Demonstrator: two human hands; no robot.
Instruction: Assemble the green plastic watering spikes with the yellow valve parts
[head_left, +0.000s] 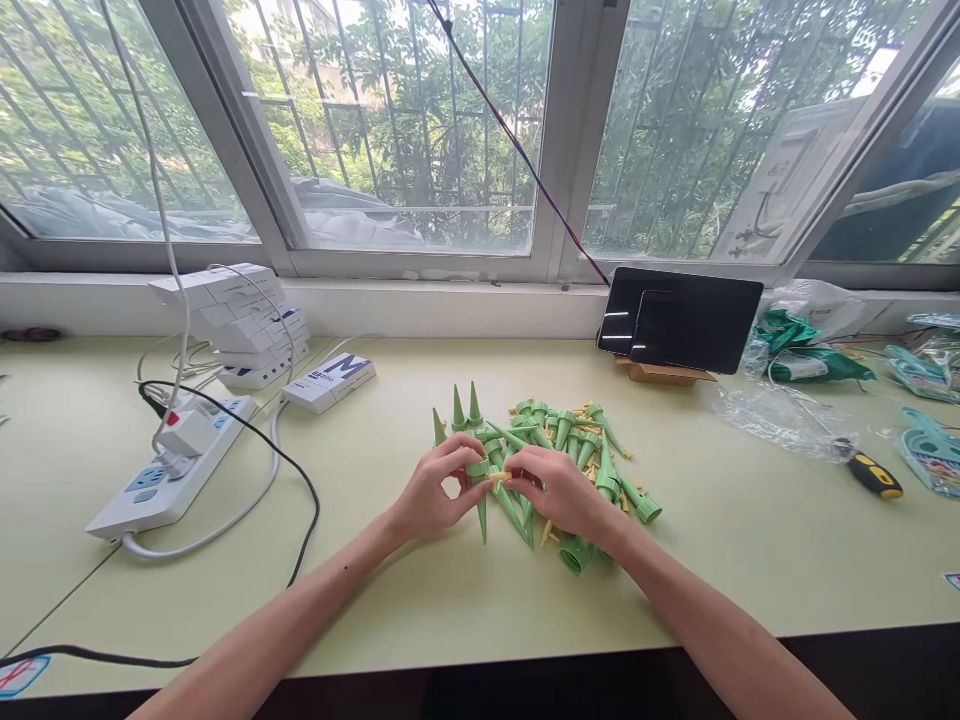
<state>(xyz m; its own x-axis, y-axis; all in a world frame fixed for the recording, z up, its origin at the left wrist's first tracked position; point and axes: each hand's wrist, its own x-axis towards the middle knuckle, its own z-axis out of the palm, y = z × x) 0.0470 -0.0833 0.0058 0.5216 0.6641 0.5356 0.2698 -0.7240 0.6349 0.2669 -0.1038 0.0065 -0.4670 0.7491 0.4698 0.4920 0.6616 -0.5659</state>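
Between the fingers of my left hand (439, 488) is a green plastic spike (482, 518), its point hanging down toward the table. My right hand (551, 485) pinches a small yellow plastic piece (500, 476) against the side of the spike's collar. Whether the yellow piece sits inside the collar cannot be told from here. Under and beyond my right hand lies a heap of green spikes (566, 430) mixed with small yellow pieces. Several other spikes (458, 408) stand point up just behind my left hand. A green threaded end (574, 555) shows below my right wrist.
A power strip (176, 470) with cables lies at left, near stacked white boxes (255, 325) and a single white box (330, 382). Dark tablets (682, 320) lean on a cardboard stand at the back. A yellow-black screwdriver (874, 474) and plastic packaging (814, 350) lie at right.
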